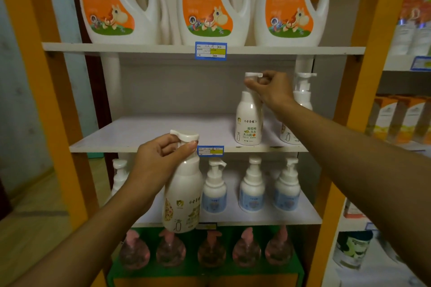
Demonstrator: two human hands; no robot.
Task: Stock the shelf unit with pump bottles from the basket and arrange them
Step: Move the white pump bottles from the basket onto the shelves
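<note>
My left hand (161, 158) grips the pump neck of a white pump bottle (183, 196), held upright in the air in front of the middle shelf's edge. My right hand (271, 89) pinches the pump head of a second white pump bottle (248, 121) that stands on the middle shelf (149, 133). A third pump bottle (302, 98) stands to the right of it, partly hidden behind my right forearm. The basket is out of view.
Large orange-labelled jugs (207, 2) fill the top shelf. Blue-labelled pump bottles (251, 189) line the shelf below, and pink bottles (211, 249) stand under those. Orange side posts (363, 77) frame the unit. Another stocked shelf (405, 112) stands at the right.
</note>
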